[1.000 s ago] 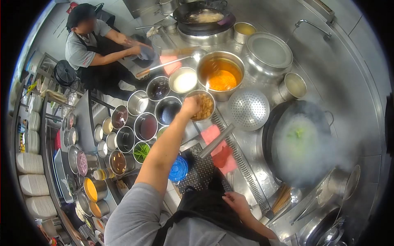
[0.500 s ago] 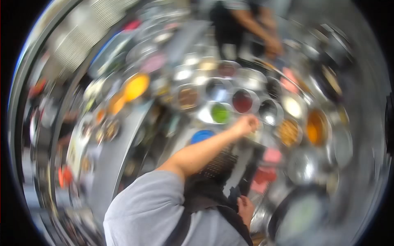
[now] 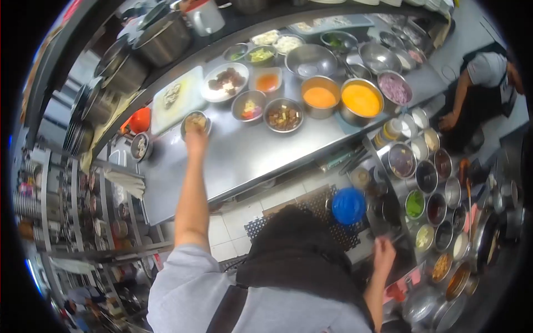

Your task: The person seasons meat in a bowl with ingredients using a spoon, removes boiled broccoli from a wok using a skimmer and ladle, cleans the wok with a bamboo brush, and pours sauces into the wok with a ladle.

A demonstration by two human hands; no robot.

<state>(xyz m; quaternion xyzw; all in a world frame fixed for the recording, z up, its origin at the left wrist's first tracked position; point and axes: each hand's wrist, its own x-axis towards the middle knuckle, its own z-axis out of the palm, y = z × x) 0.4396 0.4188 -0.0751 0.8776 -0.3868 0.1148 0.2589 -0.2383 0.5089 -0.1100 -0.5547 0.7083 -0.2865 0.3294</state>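
My left hand [image 3: 195,137] reaches over the near rim of a small metal bowl [image 3: 204,119] of brownish food on the steel counter. Its fingers point down into the bowl, drawn together, and their tips blend with the contents. My right hand [image 3: 383,253] hangs beside my body at the right, near the row of seasoning containers. Its fingers are curled together; whether anything small sits in them is hidden. Close to my left hand are a white plate [image 3: 210,93] of dark and pale food and a cutting board [image 3: 191,83] with chopped pieces.
Metal bowls of chopped food [image 3: 284,126] and pots of orange [image 3: 320,97] and yellow liquid [image 3: 362,100] line the counter. A blue round container [image 3: 348,206] stands by the stove side. Another person [image 3: 488,83] is at the right.
My view and body have turned from the seasoning containers toward the steel counter. My left hand has left those containers and is now at the small bowl; my right hand has moved outward.
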